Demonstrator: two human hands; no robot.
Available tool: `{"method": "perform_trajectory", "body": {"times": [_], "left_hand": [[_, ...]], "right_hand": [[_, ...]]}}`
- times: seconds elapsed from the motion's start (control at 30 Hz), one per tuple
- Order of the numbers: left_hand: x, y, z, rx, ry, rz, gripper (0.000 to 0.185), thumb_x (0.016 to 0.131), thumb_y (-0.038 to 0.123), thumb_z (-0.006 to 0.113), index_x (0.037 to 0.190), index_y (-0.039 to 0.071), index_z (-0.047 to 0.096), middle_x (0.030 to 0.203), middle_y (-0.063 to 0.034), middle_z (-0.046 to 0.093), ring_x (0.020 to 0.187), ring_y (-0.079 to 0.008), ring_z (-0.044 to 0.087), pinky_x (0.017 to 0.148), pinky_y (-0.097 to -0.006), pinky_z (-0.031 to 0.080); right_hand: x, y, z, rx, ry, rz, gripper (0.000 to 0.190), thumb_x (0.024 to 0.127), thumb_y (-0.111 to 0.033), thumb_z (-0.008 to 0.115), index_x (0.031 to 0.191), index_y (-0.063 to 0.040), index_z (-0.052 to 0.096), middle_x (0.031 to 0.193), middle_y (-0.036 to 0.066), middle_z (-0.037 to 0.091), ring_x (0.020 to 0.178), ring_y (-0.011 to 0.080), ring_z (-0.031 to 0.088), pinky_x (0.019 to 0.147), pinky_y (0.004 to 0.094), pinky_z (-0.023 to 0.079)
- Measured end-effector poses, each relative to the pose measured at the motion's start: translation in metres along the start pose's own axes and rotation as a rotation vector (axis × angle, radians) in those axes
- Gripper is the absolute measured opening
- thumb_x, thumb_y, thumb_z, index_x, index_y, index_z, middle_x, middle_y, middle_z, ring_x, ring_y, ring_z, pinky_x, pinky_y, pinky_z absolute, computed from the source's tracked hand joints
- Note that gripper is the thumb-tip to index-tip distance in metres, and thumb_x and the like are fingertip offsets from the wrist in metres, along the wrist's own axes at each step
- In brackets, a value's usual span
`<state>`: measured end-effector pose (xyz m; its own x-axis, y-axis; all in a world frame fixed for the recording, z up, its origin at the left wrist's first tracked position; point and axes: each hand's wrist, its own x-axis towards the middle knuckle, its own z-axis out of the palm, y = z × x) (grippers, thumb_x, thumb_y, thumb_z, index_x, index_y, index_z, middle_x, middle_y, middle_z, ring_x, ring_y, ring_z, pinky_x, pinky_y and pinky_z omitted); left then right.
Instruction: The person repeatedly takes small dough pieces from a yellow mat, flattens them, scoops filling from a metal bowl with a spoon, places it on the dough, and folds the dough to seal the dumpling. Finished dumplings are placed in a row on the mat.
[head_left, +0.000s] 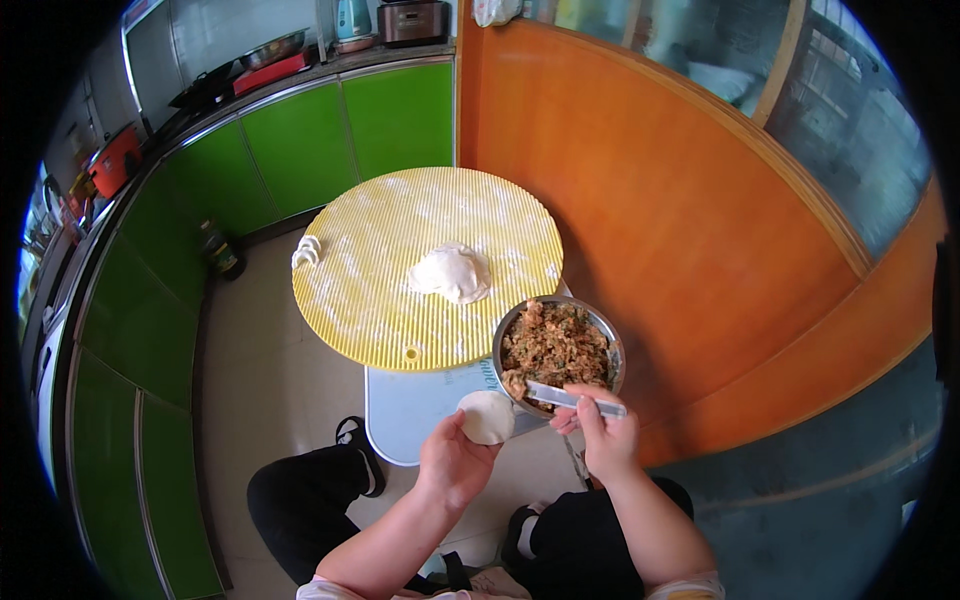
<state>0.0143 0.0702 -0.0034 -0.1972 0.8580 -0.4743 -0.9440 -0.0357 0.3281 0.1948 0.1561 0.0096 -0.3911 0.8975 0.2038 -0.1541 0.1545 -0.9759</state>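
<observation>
A round dough wrapper (489, 418) lies on the fingers of my left hand (459, 457), held flat just left of the bowl. My right hand (604, 431) grips a light-coloured spoon (574, 400) by its handle. Some filling (514, 383) sits at the spoon's tip, over the near left rim of the metal bowl (619, 360). Inside that bowl is a minced filling (559, 341) flecked with green. A pile of dough wrappers (450, 274) rests in the middle of a yellow ridged round board (390, 214) dusted with flour.
Under the board and bowl stands a small light-blue table (409, 420). Shaped dough pieces (307, 252) sit at the board's left edge. A dark bottle (222, 251) stands on the floor by the green cabinets (296, 139). An orange wooden panel (675, 225) rises at the right.
</observation>
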Motion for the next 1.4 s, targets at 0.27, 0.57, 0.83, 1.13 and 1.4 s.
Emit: {"method": "perform_trajectory", "body": {"times": [0.27,0.57,0.83,1.13,1.4], "left_hand": [[-0.021,0.02,-0.001,-0.118,-0.155,0.016,0.044,0.104,0.024,0.029,0.134,-0.001,0.048,0.136,-0.0152,0.057,0.13,-0.0309,0.052,0.113,-0.0464,0.039],[-0.025,0.025,0.0,-0.061,-0.215,-0.049,0.051,0.1,0.024,0.028,0.139,-0.003,0.048,0.141,-0.0184,0.055,0.132,-0.0323,0.05,0.113,-0.0454,0.041],[-0.024,0.021,-0.004,-0.043,-0.234,-0.113,0.051,0.1,0.023,0.033,0.141,-0.004,0.047,0.143,-0.0205,0.053,0.132,-0.0335,0.052,0.114,-0.0451,0.041],[-0.018,0.013,-0.01,0.011,-0.171,-0.075,0.05,0.101,0.024,0.031,0.142,-0.003,0.044,0.144,-0.0176,0.052,0.135,-0.0312,0.049,0.115,-0.0453,0.039],[-0.004,-0.006,-0.014,0.063,-0.081,-0.066,0.048,0.099,0.024,0.035,0.14,0.0,0.045,0.144,-0.0135,0.052,0.136,-0.029,0.046,0.116,-0.0457,0.033]], "right_hand": [[-0.013,-0.032,0.018,-0.852,-0.518,-0.805,0.038,0.077,-0.01,0.077,0.115,-0.008,0.072,0.091,0.004,0.063,0.087,0.0215,0.066,0.081,0.0358,0.055],[-0.023,-0.012,0.016,0.035,-0.156,0.042,0.022,0.102,-0.005,0.056,0.121,0.0,0.066,0.087,0.01,0.072,0.075,0.0144,0.068,0.07,0.028,0.056],[-0.014,-0.013,0.009,0.038,-0.175,0.153,0.026,0.107,-0.016,0.049,0.12,0.003,0.062,0.086,0.012,0.072,0.074,0.0157,0.069,0.068,0.0281,0.056],[-0.012,-0.018,-0.009,0.001,-0.055,0.115,0.027,0.106,-0.019,0.051,0.115,0.003,0.064,0.081,0.01,0.07,0.069,0.0127,0.066,0.064,0.0269,0.055],[-0.003,-0.014,-0.016,-0.486,-0.036,-0.264,0.019,0.096,0.002,0.057,0.111,0.003,0.069,0.094,0.014,0.069,0.082,0.0183,0.072,0.072,0.0295,0.058]]}}
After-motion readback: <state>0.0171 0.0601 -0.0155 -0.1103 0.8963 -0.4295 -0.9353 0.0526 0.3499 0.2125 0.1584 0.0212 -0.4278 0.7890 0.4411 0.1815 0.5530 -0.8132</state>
